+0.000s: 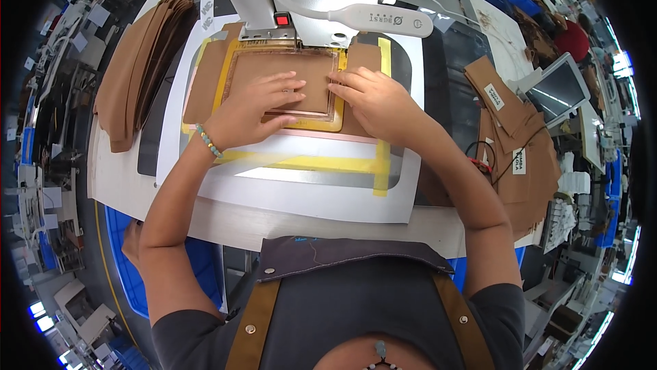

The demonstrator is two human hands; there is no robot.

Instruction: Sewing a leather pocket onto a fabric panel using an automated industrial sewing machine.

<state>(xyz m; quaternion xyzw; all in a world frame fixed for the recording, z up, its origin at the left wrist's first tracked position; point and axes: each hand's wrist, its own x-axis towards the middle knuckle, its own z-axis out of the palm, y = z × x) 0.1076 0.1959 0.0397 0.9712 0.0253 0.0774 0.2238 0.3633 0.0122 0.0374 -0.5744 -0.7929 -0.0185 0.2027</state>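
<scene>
A flat brown fabric piece [250, 69] lies under the white sewing machine head [315, 18], inside a yellow template frame [321, 125] with a rectangular opening. My left hand [256, 107] rests on the piece and the frame's lower left part, palm down, fingers spread. At the frame's right edge, my right hand [373, 100] touches down with its fingers stretched toward the left; its thumb is hidden. Neither hand visibly grips anything. More brown fabric shows beside the frame on both sides, edged by yellow tape [382, 165].
A stack of brown pieces [140, 72] stands at the left. Brown labelled pieces [527, 178] are heaped at the right beside a tilted screen [558, 89]. A white handled device [383, 20] crosses the machine head. A blue bin [130, 267] sits below the table's left edge.
</scene>
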